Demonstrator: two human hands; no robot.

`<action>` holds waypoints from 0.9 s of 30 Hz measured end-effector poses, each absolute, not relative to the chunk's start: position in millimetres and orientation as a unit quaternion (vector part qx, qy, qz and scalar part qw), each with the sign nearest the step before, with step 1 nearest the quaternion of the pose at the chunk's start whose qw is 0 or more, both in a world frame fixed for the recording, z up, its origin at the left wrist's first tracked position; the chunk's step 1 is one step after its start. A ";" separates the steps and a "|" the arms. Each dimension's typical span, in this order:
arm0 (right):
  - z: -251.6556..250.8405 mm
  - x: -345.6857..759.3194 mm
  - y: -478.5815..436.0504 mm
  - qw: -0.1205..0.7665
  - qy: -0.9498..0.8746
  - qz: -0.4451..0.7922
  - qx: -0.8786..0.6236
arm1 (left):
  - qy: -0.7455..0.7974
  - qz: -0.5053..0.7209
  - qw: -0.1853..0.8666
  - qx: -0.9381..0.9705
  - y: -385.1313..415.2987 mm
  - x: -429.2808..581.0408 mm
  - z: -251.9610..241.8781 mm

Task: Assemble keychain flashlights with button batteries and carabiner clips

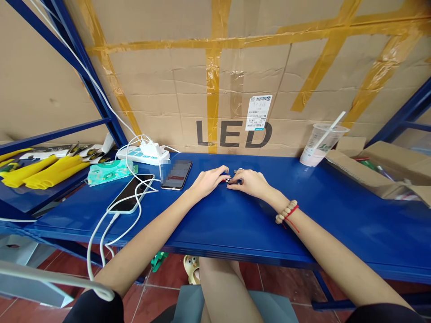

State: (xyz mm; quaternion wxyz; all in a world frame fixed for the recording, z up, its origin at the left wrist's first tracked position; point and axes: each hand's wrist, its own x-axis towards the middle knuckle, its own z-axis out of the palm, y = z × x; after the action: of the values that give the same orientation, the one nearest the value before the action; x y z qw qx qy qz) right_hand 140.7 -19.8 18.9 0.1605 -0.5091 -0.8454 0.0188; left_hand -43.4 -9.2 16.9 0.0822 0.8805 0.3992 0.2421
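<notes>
Both hands meet over the middle of the blue metal table [208,224], their fingertips almost touching. My left hand [209,181] pinches a small object [226,180] with some red and a shiny metallic part; its kind is too small to make out. From the other side, my right hand [251,181] has thumb and fingers closed at the same spot, with a dark, shiny bit showing between them. What exactly the right fingers grip is hidden. A beaded bracelet [287,212] with a red cord circles my right wrist.
Left of my hands lie two phones [177,174], white cables, a power strip [143,154] and a green tissue pack [109,172]. A plastic cup [319,146] with a straw and an open cardboard box [363,172] stand right. A large taped carton [188,89] rises behind.
</notes>
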 end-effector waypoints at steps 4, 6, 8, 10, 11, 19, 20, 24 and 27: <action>17.4 137.1 -20.4 0.167 -0.850 0.007 -0.499 | 0.412 0.228 0.072 0.879 -10.0 -43.9 18.7; 17.6 135.9 -20.4 0.170 -0.847 0.009 -0.503 | 0.412 0.221 0.075 0.881 -9.3 -44.6 18.5; 17.7 135.5 -20.1 0.176 -0.838 0.017 -0.517 | 0.414 0.220 0.086 0.879 -8.6 -45.3 17.6; 17.3 135.9 -19.2 0.183 -0.825 0.027 -0.534 | 0.418 0.227 0.102 0.874 -8.3 -45.7 16.4; 16.9 136.3 -18.8 0.183 -0.820 0.032 -0.542 | 0.420 0.231 0.109 0.871 -8.4 -45.7 15.8; 30.1 139.3 -25.0 0.302 -0.798 -0.024 -0.520 | 0.402 0.236 0.106 0.878 -12.2 -43.4 17.0; 33.4 139.9 -26.8 0.337 -0.789 -0.036 -0.513 | 0.397 0.236 0.103 0.881 -12.5 -43.3 17.5; 40.3 141.4 -31.2 0.390 -0.794 -0.045 -0.463 | 0.383 0.241 0.094 0.887 -14.1 -43.4 19.2; 38.9 141.3 -30.9 0.373 -0.813 -0.027 -0.445 | 0.378 0.255 0.087 0.886 -15.5 -43.1 19.5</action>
State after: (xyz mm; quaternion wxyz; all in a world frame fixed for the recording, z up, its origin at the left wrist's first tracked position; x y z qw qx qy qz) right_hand 141.3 -30.9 38.9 0.3732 -0.4454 -0.8134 -0.0271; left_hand -43.1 -15.5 19.5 0.0873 0.8856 0.3780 0.2553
